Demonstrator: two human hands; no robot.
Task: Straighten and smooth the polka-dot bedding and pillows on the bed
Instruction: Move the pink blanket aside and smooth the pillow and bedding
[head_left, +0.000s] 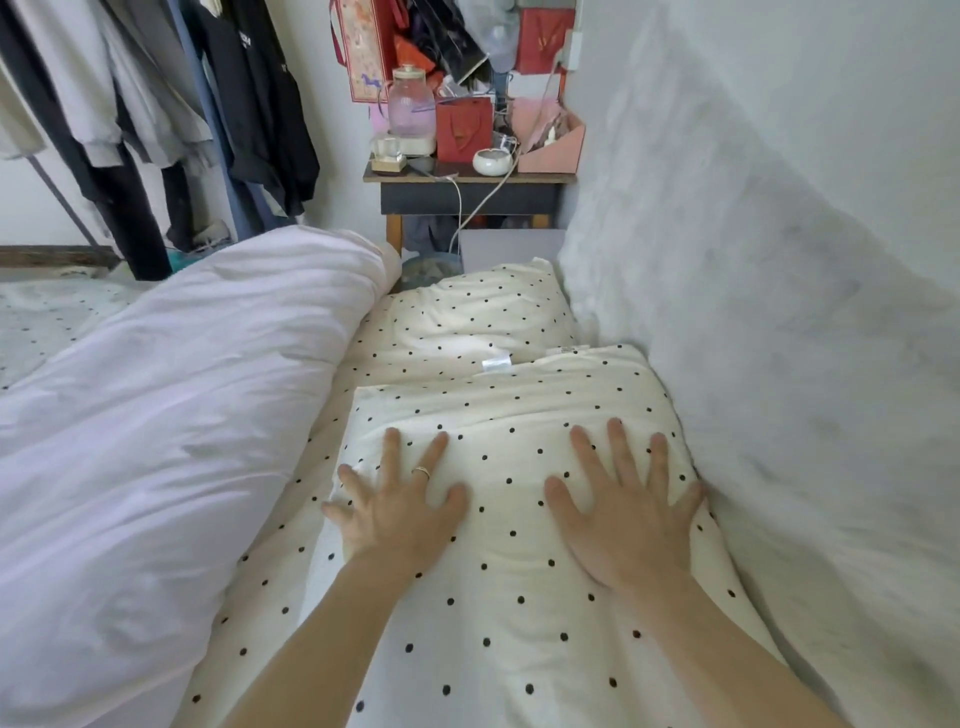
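Observation:
Two cream pillows with black polka dots lie end to end along the wall. The near pillow (514, 410) is under both my palms. My left hand (397, 506) lies flat near its left edge, fingers spread, a ring on one finger. My right hand (626, 512) presses flat on its right side, close to the wall. The far pillow (478, 317) sits beyond it, wrinkled, with a white tag showing. A polka-dot sheet (291, 587) covers the mattress under and left of the pillows.
A bulky white duvet (171, 410) is bunched along the left of the bed. The white wall (779, 291) runs along the right. Past the pillows stands a cluttered bedside table (467, 179) with a dangling cable, and clothes (156, 104) hang at the upper left.

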